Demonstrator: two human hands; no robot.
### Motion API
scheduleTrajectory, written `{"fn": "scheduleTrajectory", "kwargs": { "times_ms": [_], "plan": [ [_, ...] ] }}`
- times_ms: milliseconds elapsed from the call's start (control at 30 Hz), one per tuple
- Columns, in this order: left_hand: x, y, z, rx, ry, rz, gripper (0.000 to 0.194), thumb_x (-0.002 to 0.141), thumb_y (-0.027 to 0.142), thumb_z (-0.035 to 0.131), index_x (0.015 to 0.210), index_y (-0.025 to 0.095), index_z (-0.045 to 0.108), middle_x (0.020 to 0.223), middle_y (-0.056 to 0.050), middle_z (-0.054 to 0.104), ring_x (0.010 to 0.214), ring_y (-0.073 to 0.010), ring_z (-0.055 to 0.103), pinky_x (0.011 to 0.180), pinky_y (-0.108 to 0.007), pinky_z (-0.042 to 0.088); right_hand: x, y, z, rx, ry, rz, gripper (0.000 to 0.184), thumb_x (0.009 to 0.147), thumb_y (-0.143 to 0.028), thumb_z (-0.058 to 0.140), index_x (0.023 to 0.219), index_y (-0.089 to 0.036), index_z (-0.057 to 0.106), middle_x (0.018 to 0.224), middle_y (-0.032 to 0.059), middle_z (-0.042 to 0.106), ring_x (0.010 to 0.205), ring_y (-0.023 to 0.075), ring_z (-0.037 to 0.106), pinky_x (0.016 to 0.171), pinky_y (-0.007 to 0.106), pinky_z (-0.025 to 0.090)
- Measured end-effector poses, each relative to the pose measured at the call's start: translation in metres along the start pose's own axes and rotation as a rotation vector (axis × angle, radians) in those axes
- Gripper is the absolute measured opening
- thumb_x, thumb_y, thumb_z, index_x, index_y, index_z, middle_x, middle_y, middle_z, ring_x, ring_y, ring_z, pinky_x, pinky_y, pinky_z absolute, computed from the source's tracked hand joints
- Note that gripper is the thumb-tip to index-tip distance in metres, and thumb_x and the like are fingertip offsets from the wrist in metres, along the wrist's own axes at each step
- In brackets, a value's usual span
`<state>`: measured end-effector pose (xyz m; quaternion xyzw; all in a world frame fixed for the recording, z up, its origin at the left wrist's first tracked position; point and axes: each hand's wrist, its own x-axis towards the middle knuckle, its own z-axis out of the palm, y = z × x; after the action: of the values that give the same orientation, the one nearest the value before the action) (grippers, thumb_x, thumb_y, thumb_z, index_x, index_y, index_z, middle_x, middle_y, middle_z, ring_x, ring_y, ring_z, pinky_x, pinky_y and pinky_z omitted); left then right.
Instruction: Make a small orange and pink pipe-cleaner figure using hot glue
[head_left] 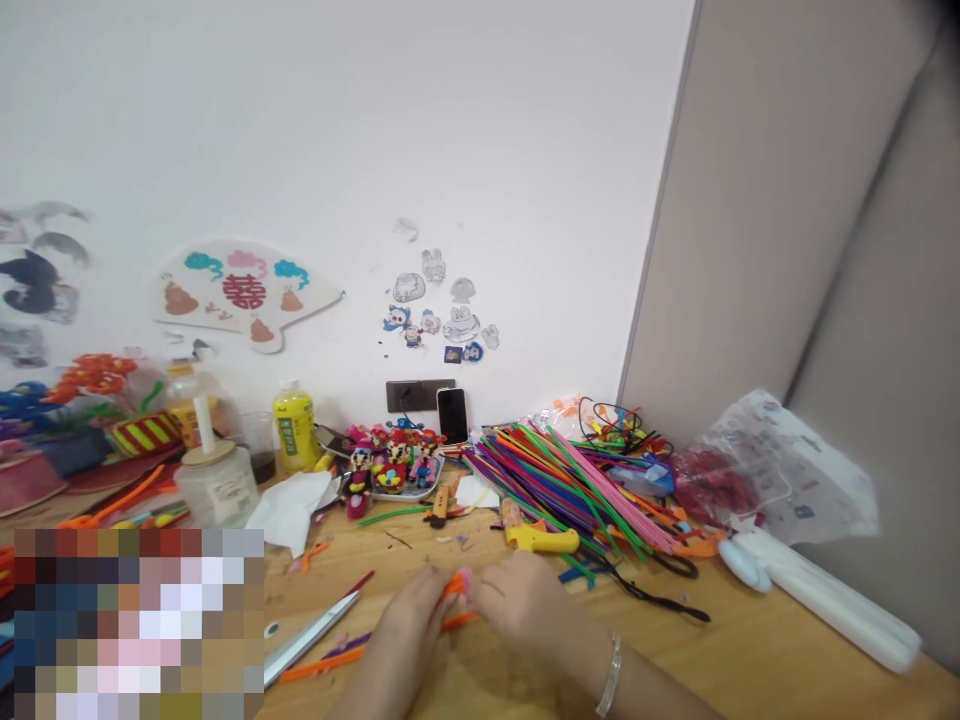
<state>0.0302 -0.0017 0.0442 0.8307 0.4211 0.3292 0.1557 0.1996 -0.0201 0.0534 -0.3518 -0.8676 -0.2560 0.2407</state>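
My left hand [405, 630] and my right hand [521, 600] meet low in the middle of the view, both pinching an orange pipe cleaner piece [454, 587] with a pink tuft [465, 585] at its end. The fingers hide most of that piece. A longer orange pipe cleaner [322, 662] lies on the wooden table [480, 680] under my left hand. Steel scissors [307, 635] lie to the left of that hand. A silver bangle [611, 675] circles my right wrist.
A heap of multicoloured pipe cleaners [570, 490] and a yellow glue gun [541, 540] lie beyond my right hand. Pipe-cleaner figures on a tray [394, 470], a phone [452, 415], a yellow bottle [295, 428], a white tissue [292, 510] and a plastic bag [787, 470] stand against the wall.
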Motion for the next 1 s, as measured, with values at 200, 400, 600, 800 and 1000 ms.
{"fn": "scheduleTrajectory", "kwargs": {
  "times_ms": [200, 400, 600, 800, 1000],
  "plan": [
    [-0.005, 0.003, 0.002, -0.019, -0.185, 0.019, 0.024, 0.082, 0.028, 0.039, 0.079, 0.022, 0.062, 0.077, -0.003, 0.065, 0.073, -0.0177, 0.059, 0.067, -0.025, 0.046, 0.0, 0.015, -0.012, 0.268, 0.016, 0.128, 0.034, 0.089, -0.031, 0.036, 0.069, -0.018, 0.06, 0.063, 0.0034, 0.06, 0.06, 0.0147, 0.052, 0.055, 0.026, 0.038],
    [-0.003, 0.0, 0.004, -0.092, -0.226, -0.056, 0.026, 0.084, 0.032, 0.037, 0.082, 0.021, 0.06, 0.082, -0.004, 0.066, 0.076, -0.0179, 0.059, 0.071, -0.026, 0.044, 0.0, 0.02, -0.015, 0.779, -0.022, 0.455, 0.016, 0.078, -0.032, 0.057, 0.078, -0.018, 0.065, 0.064, -0.0002, 0.06, 0.056, 0.01, 0.049, 0.051, 0.02, 0.036],
    [0.003, -0.009, 0.005, -0.116, -0.167, -0.136, 0.025, 0.081, 0.028, 0.038, 0.078, 0.02, 0.061, 0.08, -0.006, 0.068, 0.078, -0.0198, 0.059, 0.072, -0.027, 0.043, 0.0, 0.011, -0.016, 1.049, -0.174, 0.507, 0.012, 0.07, -0.017, 0.06, 0.079, -0.018, 0.069, 0.063, -0.0017, 0.059, 0.05, 0.0072, 0.042, 0.047, 0.018, 0.032],
    [-0.004, 0.006, 0.003, -0.13, -0.274, -0.094, 0.024, 0.082, 0.028, 0.038, 0.078, 0.019, 0.06, 0.077, -0.004, 0.066, 0.072, -0.0178, 0.058, 0.066, -0.024, 0.043, 0.001, 0.006, -0.009, 1.26, -0.137, 0.601, 0.012, 0.073, -0.018, 0.056, 0.079, -0.017, 0.066, 0.063, -0.001, 0.058, 0.053, 0.0089, 0.048, 0.051, 0.02, 0.036],
    [-0.006, 0.013, -0.001, -0.144, -0.357, -0.022, 0.02, 0.082, 0.026, 0.04, 0.084, 0.02, 0.059, 0.085, -0.004, 0.065, 0.08, -0.0166, 0.057, 0.072, -0.024, 0.042, -0.001, 0.016, 0.004, 1.28, 0.006, 0.75, 0.01, 0.07, -0.022, 0.059, 0.078, -0.017, 0.062, 0.057, -0.0052, 0.041, 0.052, 0.0078, 0.039, 0.049, 0.019, 0.032]
  ]
}}
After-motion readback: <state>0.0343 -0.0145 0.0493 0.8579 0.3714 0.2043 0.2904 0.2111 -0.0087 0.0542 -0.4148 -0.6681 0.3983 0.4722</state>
